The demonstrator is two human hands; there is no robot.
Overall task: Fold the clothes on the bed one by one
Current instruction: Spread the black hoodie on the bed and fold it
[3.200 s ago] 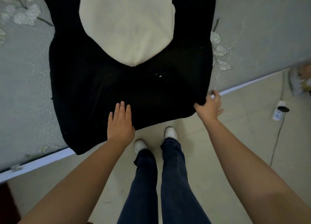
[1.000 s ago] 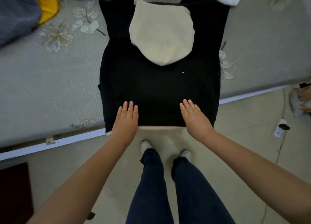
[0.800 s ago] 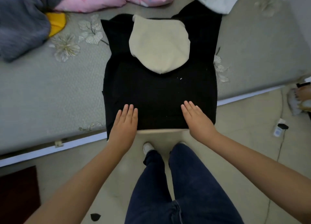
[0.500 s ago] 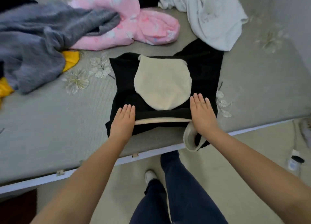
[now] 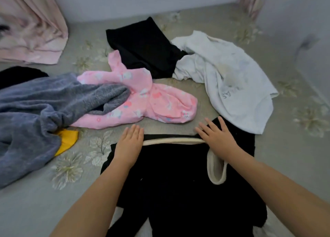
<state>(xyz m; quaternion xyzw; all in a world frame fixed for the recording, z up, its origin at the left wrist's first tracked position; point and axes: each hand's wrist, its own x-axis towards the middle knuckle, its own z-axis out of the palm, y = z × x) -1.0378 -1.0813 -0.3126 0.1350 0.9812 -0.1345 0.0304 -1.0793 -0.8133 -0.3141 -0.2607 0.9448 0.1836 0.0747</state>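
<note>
I counted two hands, my left hand (image 5: 129,144) and my right hand (image 5: 217,138), both lying flat on one black garment with cream trim (image 5: 178,174). Beyond that garment lay one pink printed piece (image 5: 142,101), one white piece (image 5: 230,79), one folded black piece (image 5: 142,46), one grey-blue fleece (image 5: 35,115) and one yellow piece (image 5: 67,138).

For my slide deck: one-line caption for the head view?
Both hands press flat on a black garment folded on the bed.
</note>
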